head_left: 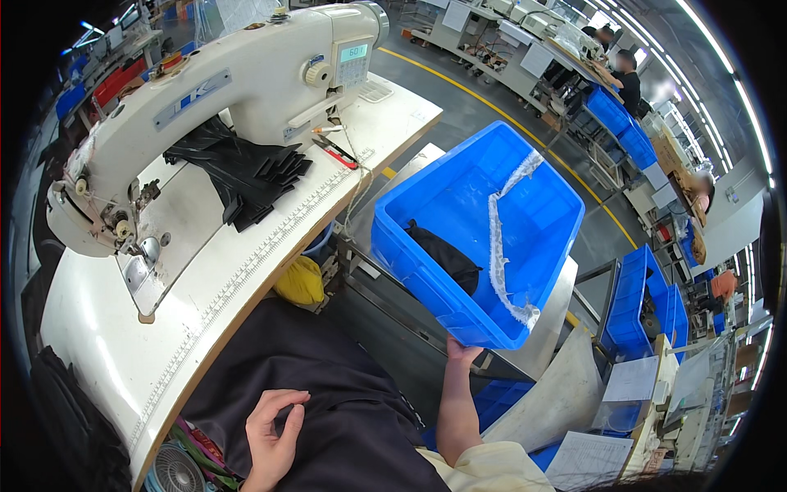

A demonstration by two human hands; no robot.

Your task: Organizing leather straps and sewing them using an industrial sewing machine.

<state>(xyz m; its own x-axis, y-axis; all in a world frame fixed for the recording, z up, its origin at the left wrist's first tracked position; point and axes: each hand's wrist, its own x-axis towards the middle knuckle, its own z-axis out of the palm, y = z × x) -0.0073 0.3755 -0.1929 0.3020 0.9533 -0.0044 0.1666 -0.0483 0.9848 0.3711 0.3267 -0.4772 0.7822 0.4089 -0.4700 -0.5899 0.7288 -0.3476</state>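
My right hand (pixel 465 350) grips the near lower corner of a blue plastic bin (pixel 426 283); most of its fingers are hidden behind the bin. Inside the bin lie a black fabric piece (pixel 447 258) and a whitish strip (pixel 496 246) running down one side. My left hand (pixel 275 435) hovers above the dark cloth (pixel 328 369) over my lap, fingers loosely curled with a gap to the thumb, holding nothing. On the sewing table (pixel 246 271), a stack of black fabric pieces (pixel 242 168) rests beside the sewing machine (pixel 221 90).
Red-handled thread snips (pixel 336 153) lie near the table's far edge. A yellow bundle (pixel 301 281) sits below the table. More blue bins (pixel 635 295) stand to the right. A small fan (pixel 176 470) is at lower left. Co-workers (pixel 627 82) sit at far benches.
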